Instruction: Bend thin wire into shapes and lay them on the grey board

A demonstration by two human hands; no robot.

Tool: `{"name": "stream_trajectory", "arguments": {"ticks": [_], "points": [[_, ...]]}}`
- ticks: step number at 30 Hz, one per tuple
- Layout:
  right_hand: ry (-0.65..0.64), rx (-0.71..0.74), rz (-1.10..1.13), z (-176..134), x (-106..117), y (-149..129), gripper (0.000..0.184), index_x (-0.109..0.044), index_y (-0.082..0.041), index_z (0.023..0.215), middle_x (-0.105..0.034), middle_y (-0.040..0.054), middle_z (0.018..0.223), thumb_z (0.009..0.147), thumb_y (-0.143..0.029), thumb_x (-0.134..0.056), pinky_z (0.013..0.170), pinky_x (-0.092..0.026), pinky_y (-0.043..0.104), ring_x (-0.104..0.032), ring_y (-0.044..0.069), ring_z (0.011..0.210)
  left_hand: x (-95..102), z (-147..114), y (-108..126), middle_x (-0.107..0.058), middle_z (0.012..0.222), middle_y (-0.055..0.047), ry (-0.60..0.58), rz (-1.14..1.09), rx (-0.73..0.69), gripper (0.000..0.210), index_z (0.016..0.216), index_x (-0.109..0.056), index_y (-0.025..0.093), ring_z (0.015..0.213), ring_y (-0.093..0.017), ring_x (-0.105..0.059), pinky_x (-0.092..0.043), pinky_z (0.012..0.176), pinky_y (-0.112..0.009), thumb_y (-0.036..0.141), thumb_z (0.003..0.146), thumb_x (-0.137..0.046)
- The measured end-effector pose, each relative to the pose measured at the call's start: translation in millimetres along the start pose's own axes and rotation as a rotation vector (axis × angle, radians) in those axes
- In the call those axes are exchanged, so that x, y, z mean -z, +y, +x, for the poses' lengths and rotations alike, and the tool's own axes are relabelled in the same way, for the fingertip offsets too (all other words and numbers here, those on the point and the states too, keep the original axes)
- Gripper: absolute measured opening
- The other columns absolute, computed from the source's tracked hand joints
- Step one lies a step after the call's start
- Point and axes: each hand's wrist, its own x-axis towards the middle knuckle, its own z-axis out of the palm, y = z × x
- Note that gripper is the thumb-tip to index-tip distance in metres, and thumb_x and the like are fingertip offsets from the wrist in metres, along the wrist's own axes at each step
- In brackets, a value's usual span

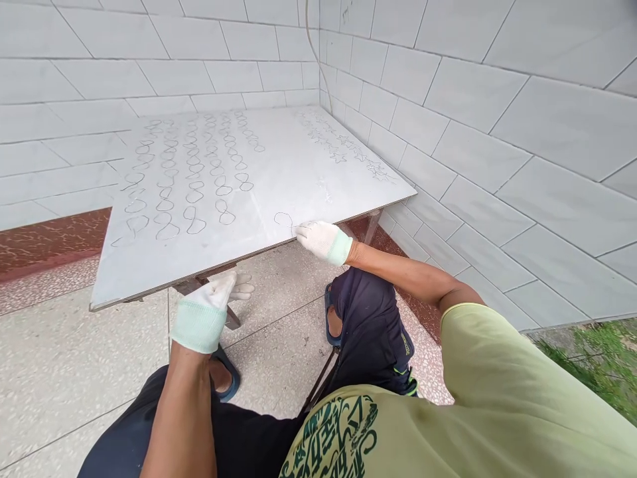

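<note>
My right hand (321, 240), in a white glove with a pale green cuff, is at the near edge of a white board (279, 159). Its fingers are closed together around the end of a thin, curved wire (283, 216), which loops over the board; the exact pinch is hidden. My left hand (219, 302), gloved alike, hangs just below the board's front edge with its fingers apart and nothing visible in it. Several rows of thin figure-eight shapes (194, 190) cover the left part of the board. Star shapes (338, 158) lie at the far right.
Small pale pieces (324, 192) lie on the board near its right side. Wooden legs (372, 227) support it. Tiled walls (462, 133) meet behind it, with a thin cable (312, 46) in the corner. Below is speckled floor (279, 332); grass (597, 352) shows at right.
</note>
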Motion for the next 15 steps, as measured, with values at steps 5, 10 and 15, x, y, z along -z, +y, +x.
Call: {"name": "stream_trajectory", "arguments": {"ticks": [5, 10, 15], "points": [[0.129, -0.214, 0.345, 5, 16, -2, 0.031, -0.085, -0.022, 0.123, -0.087, 0.0154, 0.139, 0.117, -0.015, -0.055, 0.130, -0.059, 0.050, -0.077, 0.032, 0.140, -3.3, 1, -4, -0.090, 0.099, -0.023, -0.004, -0.011, 0.029, 0.076, 0.097, -0.078, 0.020, 0.100, -0.043, -0.090, -0.069, 0.058, -0.041, 0.093, 0.075, -0.080], [0.273, -0.346, 0.737, 17, 37, -19, 0.038, -0.084, -0.019, 0.117, -0.090, 0.0136, 0.132, 0.123, -0.034, -0.050, 0.119, -0.068, 0.047, -0.084, 0.028, 0.130, -6.1, -4, -3, -0.092, 0.124, -0.023, 0.130, -0.062, -0.090, 0.074, 0.122, -0.084, 0.013, 0.115, -0.037, -0.090, -0.073, 0.108, -0.050, 0.081, 0.093, -0.075], [0.139, -0.266, 1.476, 33, 54, -55, 0.019, -0.083, -0.019, 0.090, -0.091, 0.0084, 0.099, 0.103, -0.033, -0.086, 0.097, -0.075, 0.037, -0.088, 0.021, 0.095, 1.3, -10, 10, -0.081, 0.162, -0.021, 0.289, -0.117, -0.218, 0.074, 0.163, -0.073, 0.014, 0.151, -0.036, -0.079, -0.057, 0.136, -0.052, 0.052, 0.100, -0.078]]}}
